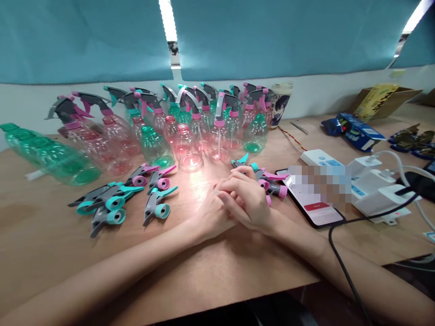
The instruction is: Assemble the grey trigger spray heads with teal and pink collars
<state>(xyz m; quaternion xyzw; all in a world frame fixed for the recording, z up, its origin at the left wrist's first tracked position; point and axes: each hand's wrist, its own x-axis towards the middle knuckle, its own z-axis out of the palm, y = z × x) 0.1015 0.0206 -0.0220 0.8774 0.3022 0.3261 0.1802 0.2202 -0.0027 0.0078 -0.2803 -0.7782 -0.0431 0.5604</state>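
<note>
On the wooden table, my left hand (212,215) and my right hand (250,194) are clasped together. The right lies over the left with its fingers folded round it, hiding much of the left fingers. Both are closed, and no object shows in them. Close by my right hand are several loose spray heads, among them a pink-and-grey spray head (272,181). Left of my hands lie more, including a turquoise-and-grey spray head (158,208). Behind stand clear pink and green bottles: an open pink bottle (189,151), an open green bottle (156,147) and a pink spray bottle (219,140) with its head on.
At the left, green bottles (64,156) lean in a row. A phone (312,203) and a white power strip (326,163) with chargers sit right, a black cable (335,246) crossing over my right forearm. A patterned cup (280,106) and a blue packet (356,131) are farther back.
</note>
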